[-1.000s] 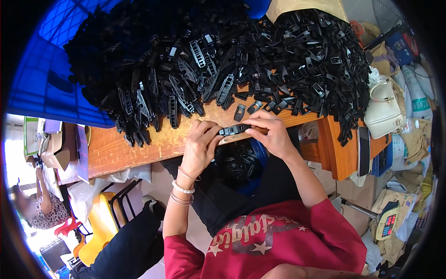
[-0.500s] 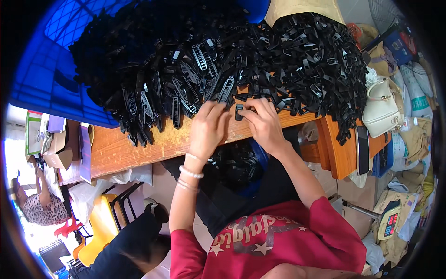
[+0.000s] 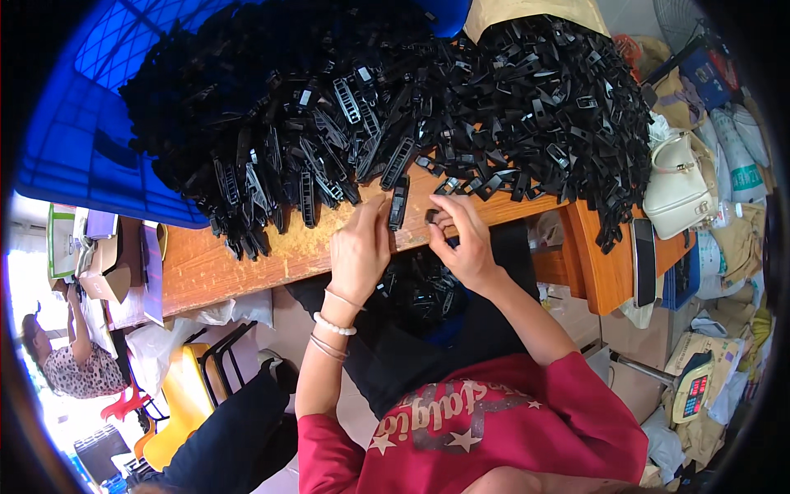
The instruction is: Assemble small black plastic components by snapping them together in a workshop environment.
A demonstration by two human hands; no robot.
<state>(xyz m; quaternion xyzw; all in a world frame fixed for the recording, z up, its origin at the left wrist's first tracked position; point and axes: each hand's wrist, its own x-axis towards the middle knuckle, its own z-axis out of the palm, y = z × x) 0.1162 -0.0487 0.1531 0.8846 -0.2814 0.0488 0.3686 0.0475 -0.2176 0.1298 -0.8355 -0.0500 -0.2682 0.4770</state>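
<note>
My left hand (image 3: 360,253) is closed at the near part of the wooden table, its fingertips against the left side of a long black plastic strip (image 3: 399,203). That strip stands nearly lengthwise away from me. To its right, apart from it, my right hand (image 3: 467,247) pinches a small black plastic clip (image 3: 431,216) between thumb and fingers. Beyond the left hand lies a big heap of long slotted black strips (image 3: 306,198). Past the right hand spreads a heap of small black plastic clips (image 3: 568,115).
A blue crate (image 3: 90,156) stands at the left behind the wooden table (image 3: 214,272). More black parts (image 3: 424,288) lie below the table edge by my lap. At right are a white handbag (image 3: 679,181), a phone (image 3: 643,263) and a scale (image 3: 693,387). Another person (image 3: 78,366) is at far left.
My right hand has drawn apart from the left and toward me, with a small clip pinched in it. My left hand has shifted slightly nearer, and the strip beside it now shows clearly.
</note>
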